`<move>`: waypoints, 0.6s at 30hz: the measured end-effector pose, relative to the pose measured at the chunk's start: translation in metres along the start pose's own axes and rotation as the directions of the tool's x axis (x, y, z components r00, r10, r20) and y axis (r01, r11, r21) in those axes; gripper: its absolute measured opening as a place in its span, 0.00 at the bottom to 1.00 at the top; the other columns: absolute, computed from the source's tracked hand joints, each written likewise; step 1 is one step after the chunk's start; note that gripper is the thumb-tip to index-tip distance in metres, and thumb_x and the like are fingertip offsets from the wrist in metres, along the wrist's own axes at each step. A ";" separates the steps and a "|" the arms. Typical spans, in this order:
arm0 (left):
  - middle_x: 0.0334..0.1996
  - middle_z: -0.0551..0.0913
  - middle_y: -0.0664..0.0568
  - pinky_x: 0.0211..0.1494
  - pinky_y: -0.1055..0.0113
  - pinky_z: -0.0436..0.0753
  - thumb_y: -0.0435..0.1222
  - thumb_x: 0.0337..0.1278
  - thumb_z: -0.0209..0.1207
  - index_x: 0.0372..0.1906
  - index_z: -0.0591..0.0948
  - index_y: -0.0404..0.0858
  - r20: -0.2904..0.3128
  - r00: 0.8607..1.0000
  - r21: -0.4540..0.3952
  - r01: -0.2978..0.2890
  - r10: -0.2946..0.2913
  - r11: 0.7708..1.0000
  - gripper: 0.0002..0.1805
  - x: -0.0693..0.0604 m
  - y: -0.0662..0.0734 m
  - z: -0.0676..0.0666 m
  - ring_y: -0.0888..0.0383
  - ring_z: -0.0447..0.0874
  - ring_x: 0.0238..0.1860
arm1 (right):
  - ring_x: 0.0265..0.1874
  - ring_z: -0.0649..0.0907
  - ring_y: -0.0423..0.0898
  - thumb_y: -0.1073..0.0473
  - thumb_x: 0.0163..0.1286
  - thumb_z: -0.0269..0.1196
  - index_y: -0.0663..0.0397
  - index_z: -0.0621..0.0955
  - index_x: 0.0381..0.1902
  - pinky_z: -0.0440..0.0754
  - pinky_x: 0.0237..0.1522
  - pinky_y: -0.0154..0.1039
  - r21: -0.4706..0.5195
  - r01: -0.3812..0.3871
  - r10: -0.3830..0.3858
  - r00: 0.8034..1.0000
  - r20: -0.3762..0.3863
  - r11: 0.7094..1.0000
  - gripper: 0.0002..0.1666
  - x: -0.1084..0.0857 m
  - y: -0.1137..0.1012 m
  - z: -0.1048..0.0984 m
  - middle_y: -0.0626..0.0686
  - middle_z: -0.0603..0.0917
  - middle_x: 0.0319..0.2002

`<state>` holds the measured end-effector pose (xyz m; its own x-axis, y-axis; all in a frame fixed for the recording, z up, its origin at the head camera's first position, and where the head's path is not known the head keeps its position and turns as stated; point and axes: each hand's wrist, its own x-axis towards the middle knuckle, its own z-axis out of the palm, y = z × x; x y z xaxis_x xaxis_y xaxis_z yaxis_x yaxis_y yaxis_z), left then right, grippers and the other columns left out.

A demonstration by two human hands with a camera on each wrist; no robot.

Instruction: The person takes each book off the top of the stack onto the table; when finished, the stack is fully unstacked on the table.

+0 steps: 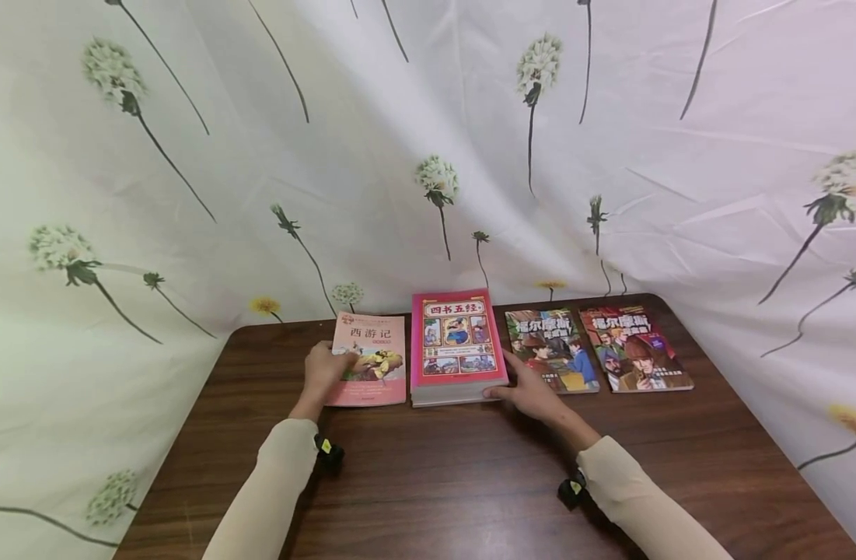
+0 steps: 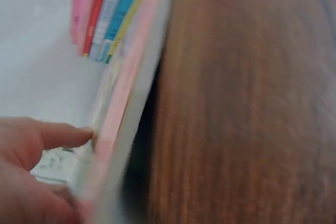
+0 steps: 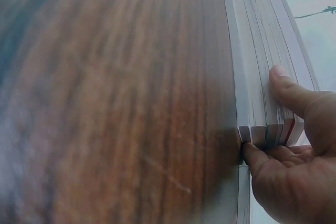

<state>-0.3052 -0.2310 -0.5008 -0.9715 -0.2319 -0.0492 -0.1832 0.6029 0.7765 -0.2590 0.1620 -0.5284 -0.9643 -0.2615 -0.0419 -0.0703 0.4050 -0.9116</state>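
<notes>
The stack of books [image 1: 459, 346] stood near the far edge of the table [image 1: 441, 482], a red cover bearing the title 四书五经 on top (the right wrist view showed the page edges of several volumes beneath it). The right hand [image 1: 532, 391] gripped the stack at its near right corner, thumb against the page edges in front and the other fingers bent round the right side. Just to the left of the stack was the pink book [image 1: 368, 389], titled 西游记, with a colourful drawing on its cover. The left hand [image 1: 324, 372] grasped it by the left side, thumb laid over the cover; in the left wrist view, a dark gap showed under the book's near edge.

To the right, beyond the right hand, lay the first comic-style book [image 1: 555, 350], and just beside it the second comic-style book [image 1: 637, 354], both face up and titled 福尔摩斯. Pale sleeves [image 1: 267, 490] covered both forearms, and a small black device [image 1: 327, 455] sat at each wrist. Behind the table hung a white cloth [image 1: 372, 155] printed with dandelions.
</notes>
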 end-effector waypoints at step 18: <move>0.84 0.50 0.27 0.83 0.29 0.53 0.52 0.68 0.67 0.79 0.66 0.27 0.314 0.927 0.344 -0.311 0.204 0.886 0.47 -0.006 0.005 0.009 0.27 0.42 0.85 | 0.66 0.83 0.59 0.53 0.68 0.77 0.53 0.58 0.86 0.76 0.73 0.63 -0.022 -0.002 0.002 1.000 -0.007 1.000 0.58 0.000 0.003 -0.001 0.61 0.84 0.66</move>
<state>-0.3018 -0.2197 -0.5024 -0.9855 0.1472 -0.0843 0.0882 0.8691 0.4868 -0.2594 0.1637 -0.5305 -0.9662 -0.2545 -0.0404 -0.0740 0.4243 -0.9025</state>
